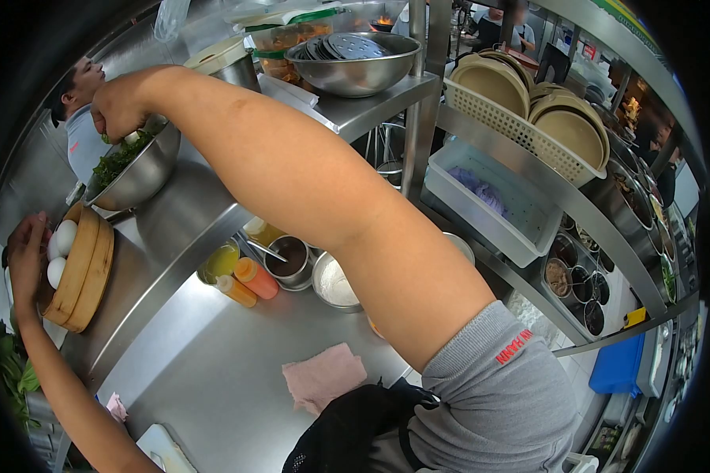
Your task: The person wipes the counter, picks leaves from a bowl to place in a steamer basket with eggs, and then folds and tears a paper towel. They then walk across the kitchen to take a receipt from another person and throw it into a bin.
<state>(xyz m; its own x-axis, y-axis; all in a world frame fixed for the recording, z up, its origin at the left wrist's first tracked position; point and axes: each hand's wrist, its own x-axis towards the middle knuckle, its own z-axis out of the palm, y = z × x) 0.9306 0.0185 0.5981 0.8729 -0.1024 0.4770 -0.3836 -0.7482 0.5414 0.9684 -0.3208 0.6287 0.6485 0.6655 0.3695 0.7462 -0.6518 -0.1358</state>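
Note:
My right hand (122, 106) reaches over a steel bowl (146, 175) of chopped green herbs (118, 164). Its fingers are closed and pointing down, with a small pale thing at their tips that I cannot make out. At the far left, my left hand (28, 248) is curled at the side of a round bamboo steamer (91, 272), seemingly on its rim. White eggs (57, 272) lie inside the tilted-looking steamer, with something reddish by my fingertips. Both containers stand on the raised steel shelf (170, 225).
Sauce bottles (256, 277), a pot of dark sauce (289, 264) and a container of white powder (335, 284) sit under the shelf edge. A pink cloth (323, 374) lies on the counter. Another person (83, 118) stands behind the bowl. Racks at right hold beige bowls (493, 87).

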